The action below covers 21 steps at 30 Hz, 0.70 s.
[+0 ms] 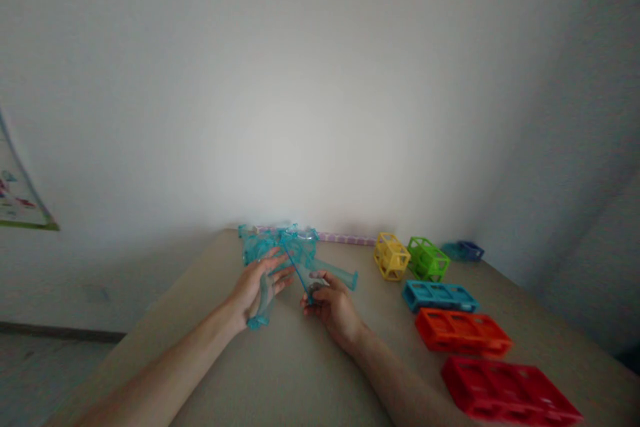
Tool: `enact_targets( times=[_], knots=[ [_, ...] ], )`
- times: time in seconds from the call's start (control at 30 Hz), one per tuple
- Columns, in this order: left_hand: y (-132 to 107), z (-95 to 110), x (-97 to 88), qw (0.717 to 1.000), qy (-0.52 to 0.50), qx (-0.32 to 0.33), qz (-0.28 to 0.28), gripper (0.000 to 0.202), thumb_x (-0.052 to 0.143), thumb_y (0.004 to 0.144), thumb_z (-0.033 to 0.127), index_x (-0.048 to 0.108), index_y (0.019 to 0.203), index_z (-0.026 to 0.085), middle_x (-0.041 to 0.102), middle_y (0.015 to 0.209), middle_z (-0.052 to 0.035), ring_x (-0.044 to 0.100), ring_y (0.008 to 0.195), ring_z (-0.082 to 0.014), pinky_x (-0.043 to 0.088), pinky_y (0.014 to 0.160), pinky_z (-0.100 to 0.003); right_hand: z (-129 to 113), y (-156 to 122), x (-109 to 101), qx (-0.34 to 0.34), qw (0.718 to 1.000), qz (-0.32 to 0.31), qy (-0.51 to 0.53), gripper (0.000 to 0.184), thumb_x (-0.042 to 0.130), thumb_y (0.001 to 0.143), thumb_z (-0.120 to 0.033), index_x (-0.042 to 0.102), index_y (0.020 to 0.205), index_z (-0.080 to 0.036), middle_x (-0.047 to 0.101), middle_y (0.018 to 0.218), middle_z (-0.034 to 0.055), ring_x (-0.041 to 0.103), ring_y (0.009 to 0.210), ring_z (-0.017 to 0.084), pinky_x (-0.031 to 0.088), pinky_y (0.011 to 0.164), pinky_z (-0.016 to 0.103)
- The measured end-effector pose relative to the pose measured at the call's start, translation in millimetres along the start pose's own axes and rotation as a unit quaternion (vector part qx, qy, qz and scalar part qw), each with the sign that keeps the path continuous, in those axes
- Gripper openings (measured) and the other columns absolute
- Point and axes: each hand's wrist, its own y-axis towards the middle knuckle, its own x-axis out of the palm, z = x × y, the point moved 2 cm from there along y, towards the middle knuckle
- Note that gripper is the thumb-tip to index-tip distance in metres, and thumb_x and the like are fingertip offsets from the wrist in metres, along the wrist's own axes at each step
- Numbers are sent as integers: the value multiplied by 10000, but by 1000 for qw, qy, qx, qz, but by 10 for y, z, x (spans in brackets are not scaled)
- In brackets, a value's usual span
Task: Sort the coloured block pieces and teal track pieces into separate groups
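Note:
A curved, see-through blue tube [263, 303] lies across the palm of my left hand [253, 288], whose fingers reach out to the right past it. My right hand [334, 312] pinches a clear piece with a straight blue edge [300, 271] between thumb and fingers. That piece slants up toward my left fingertips; whether they touch it I cannot tell. Just beyond both hands lies a pile of see-through blue plastic pieces [260, 245]. One straight blue tube [340, 273] sticks out of the pile to the right, behind my right hand.
On the right, open-frame blocks form a row: yellow [391, 257], green [427, 260], blue [440, 296], orange [463, 332] and red [510, 390]. Dark blue pieces [470, 251] lie at the far right. A purple patterned strip [347, 239] runs along the wall behind the table [210, 293].

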Motion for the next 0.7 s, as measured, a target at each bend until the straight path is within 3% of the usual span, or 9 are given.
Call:
enact_targets(
  times=[0.13,0.23,0.37,0.47,0.6,0.7],
  knots=[
    [-18,15,25,1000,-11,5,1,560,521,828,126,373,1363,199,468,1405,-145,674,961,-226,556,809,-344,41,-5,40,-8,998,3,-58,305,664,748,-434,561,865,-171,584,527,-9,517,445,132,414,459,251],
    [-15,6,25,1000,-11,9,12,517,515,837,117,401,1335,192,463,1410,-145,678,953,-224,561,803,-342,49,0,40,-36,992,32,-118,432,593,761,-597,565,704,-169,570,535,11,498,459,133,393,465,263],
    [2,-3,3,1000,0,5,2,376,591,831,180,494,1194,194,509,1369,-145,681,951,-266,571,775,-383,21,-3,-29,-66,983,66,-156,410,666,715,-529,620,584,-143,531,535,5,433,479,107,318,482,244],
    [8,-16,-24,999,27,12,-22,319,690,782,256,524,1045,188,632,1203,-154,689,924,-299,574,748,-418,-8,-2,-94,-95,979,87,-159,346,671,726,-468,665,620,-138,516,537,-8,411,507,102,292,513,242],
    [3,-54,-55,997,61,42,-8,297,740,737,301,529,905,177,712,836,-66,689,610,-189,581,654,-370,-14,-2,-94,-116,982,74,-131,319,663,728,-454,689,831,-154,572,646,3,486,594,129,358,580,254],
    [-16,-66,-31,997,46,51,-26,299,717,759,318,558,980,194,647,671,14,608,502,-117,575,620,-330,-7,-17,-40,-105,989,41,-99,334,679,725,-428,680,908,-149,574,633,-2,513,583,130,383,586,259]
  ],
)
